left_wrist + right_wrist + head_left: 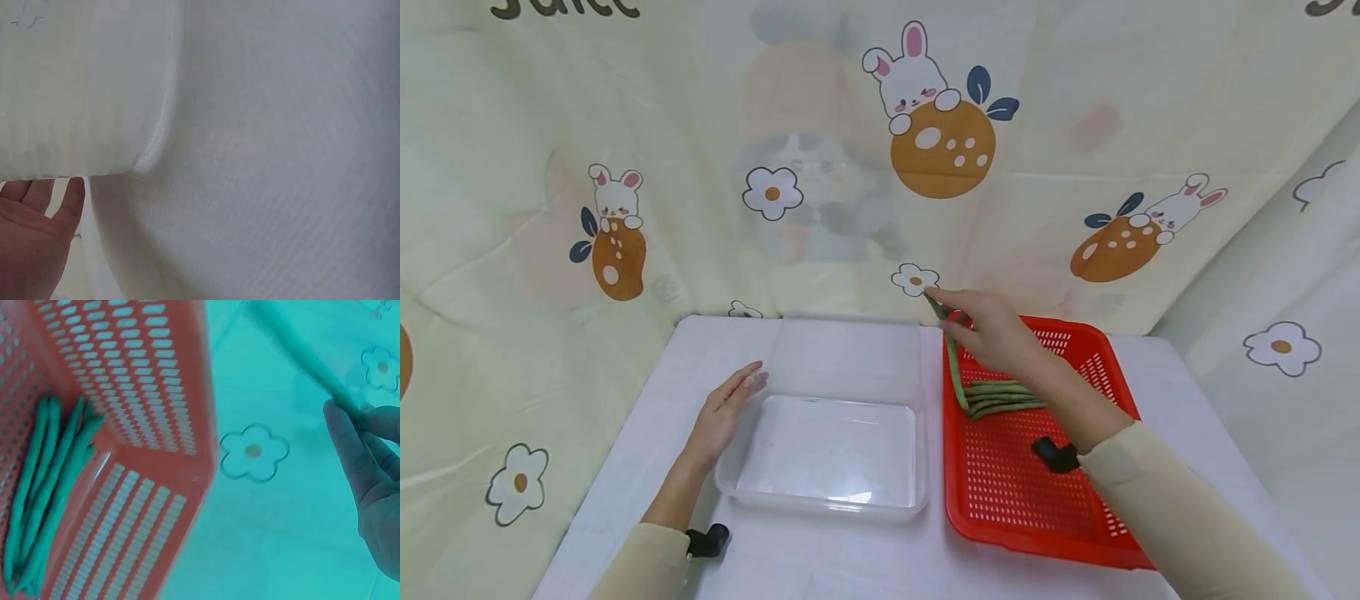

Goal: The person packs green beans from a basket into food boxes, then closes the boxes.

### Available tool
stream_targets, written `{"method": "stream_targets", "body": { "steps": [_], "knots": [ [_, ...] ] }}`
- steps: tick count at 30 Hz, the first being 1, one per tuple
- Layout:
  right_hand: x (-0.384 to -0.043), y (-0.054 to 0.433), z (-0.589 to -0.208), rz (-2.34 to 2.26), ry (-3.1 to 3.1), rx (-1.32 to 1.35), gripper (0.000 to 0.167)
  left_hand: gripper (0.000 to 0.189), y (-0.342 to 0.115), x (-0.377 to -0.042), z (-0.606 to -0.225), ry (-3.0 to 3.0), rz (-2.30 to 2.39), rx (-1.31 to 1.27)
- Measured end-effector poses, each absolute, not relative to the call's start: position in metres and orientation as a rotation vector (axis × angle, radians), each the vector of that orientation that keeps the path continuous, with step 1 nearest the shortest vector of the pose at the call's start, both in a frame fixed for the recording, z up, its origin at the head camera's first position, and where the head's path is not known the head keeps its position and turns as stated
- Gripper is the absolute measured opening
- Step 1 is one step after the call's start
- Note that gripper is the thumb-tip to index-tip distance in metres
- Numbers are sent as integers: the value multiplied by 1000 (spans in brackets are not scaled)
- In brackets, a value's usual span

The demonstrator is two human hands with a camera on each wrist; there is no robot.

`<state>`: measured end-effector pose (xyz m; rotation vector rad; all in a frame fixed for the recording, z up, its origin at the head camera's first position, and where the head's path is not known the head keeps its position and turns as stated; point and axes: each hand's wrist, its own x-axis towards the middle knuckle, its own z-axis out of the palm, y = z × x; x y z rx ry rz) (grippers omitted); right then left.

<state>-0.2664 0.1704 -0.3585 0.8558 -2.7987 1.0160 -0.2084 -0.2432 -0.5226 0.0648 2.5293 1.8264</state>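
Note:
My right hand (992, 332) pinches one long green bean (955, 367) by its end, over the far left corner of a red plastic basket (951, 492). In the right wrist view the held bean (300, 359) sticks out from between thumb and fingers, outside the basket wall. Several more green beans (1003, 396) lie bunched together in the basket. With its fingers extended, my left hand (718, 412) rests at the left side of a clear plastic container (827, 454), which stands left of the basket. The left wrist view shows these fingertips (76, 187) right at the container's edge.
Both containers stand side by side on a table with a white cover (760, 567). A pale curtain (700, 100) printed with rabbits, fruit and flowers hangs behind the table and along its sides. A black wrist mount (707, 542) sits at the left sleeve.

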Motion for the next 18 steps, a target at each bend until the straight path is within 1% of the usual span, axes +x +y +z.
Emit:
{"method": "stream_targets", "body": {
  "steps": [8, 12, 18],
  "knots": [
    [-258, 134, -352, 1175, -2730, 1010, 58, 50, -241, -207, -519, 2529, 1832, 41],
    [-256, 114, -351, 1269, -2728, 1040, 55, 50, -242, -207, -521, 2513, 1854, 55],
    [-252, 88, -354, 1338, -2758, 1068, 60, 51, -244, -210, -527, 2502, 1887, 70]
  ]
}}
